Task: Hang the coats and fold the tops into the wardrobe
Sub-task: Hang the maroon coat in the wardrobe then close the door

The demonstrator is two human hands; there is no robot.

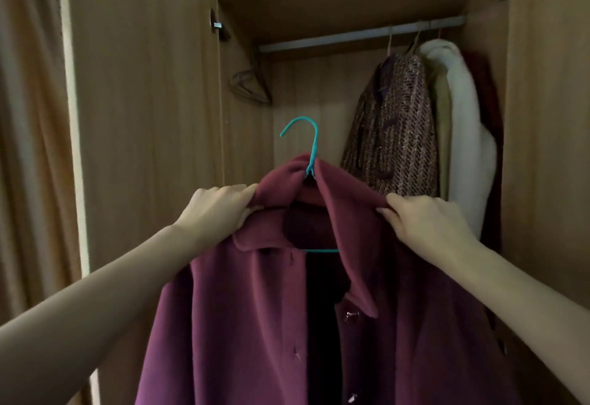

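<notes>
A maroon coat (242,309) with a wide collar and buttons hangs on a teal hanger (311,146), held up in front of the open wardrobe. My left hand (220,210) grips the coat's left shoulder. Gripping the right shoulder is my right hand (424,222). The hanger's hook stands free, well below the metal rail (335,37), which runs across the top of the wardrobe.
On the right end of the rail hang a brown tweed coat (399,136), a white fluffy coat (459,136) and a dark red garment (485,91). Empty hangers (249,85) hang at the rail's left end. Open doors (143,117) flank the wardrobe. A curtain (28,149) hangs left.
</notes>
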